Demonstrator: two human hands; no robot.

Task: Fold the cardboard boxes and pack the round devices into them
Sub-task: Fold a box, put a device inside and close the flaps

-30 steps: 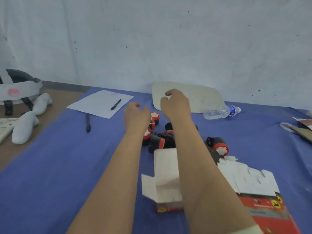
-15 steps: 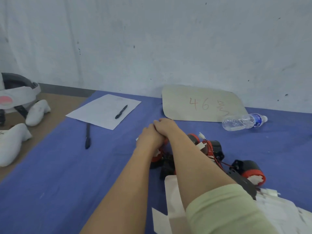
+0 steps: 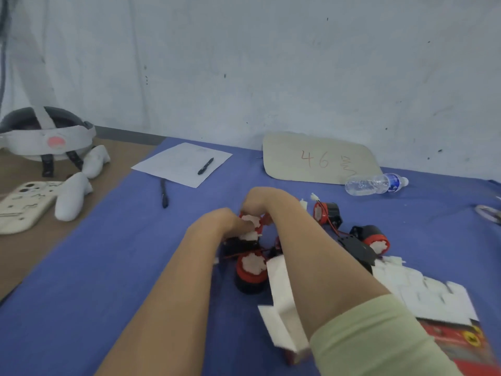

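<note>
- left hand (image 3: pixel 226 226), right hand (image 3: pixel 259 202): fingers of both curl on one round device (image 3: pixel 250 220) between them.
- three more: second device (image 3: pixel 250 267) just nearer than the fingers; third device (image 3: pixel 326 213) and fourth device (image 3: pixel 375 238) to their right.
- one part-folded box (image 3: pixel 280 294) nearer, beneath the right forearm.

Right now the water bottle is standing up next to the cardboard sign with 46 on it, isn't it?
Not quite. The water bottle is lying on its side, not standing up. It is next to the cardboard sign with 46 on it, as the head view shows.
</note>
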